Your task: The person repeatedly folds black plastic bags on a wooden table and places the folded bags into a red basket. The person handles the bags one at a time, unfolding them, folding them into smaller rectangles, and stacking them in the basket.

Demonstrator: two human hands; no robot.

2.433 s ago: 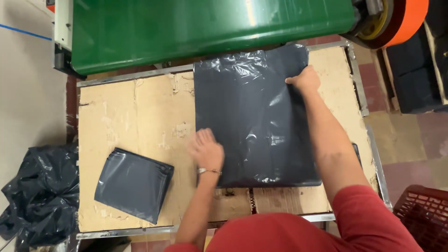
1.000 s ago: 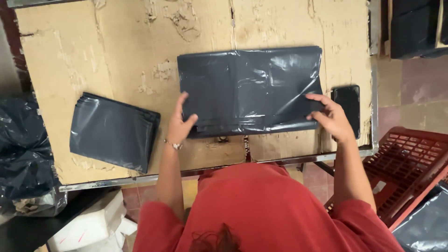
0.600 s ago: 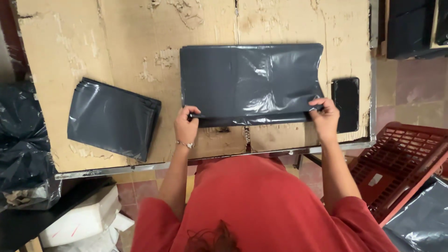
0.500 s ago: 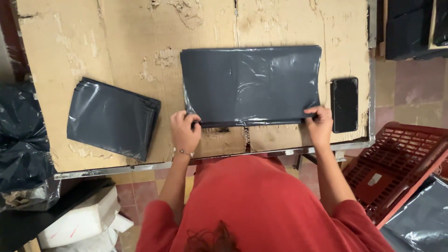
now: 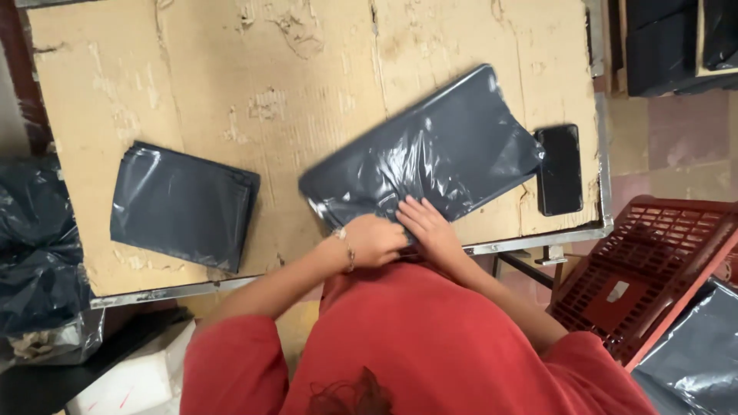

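Cardboard-topped table [image 5: 231,92] | folded dark plastic bag [image 5: 423,161] lies skewed at near edge | left hand [image 5: 374,240] and right hand [image 5: 427,227] pinch its corner | finished folded bag [image 5: 181,206] left | folding seems partway.

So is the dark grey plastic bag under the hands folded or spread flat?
Folded: dark grey plastic bag lies doubled, both hands pressing its near edge.
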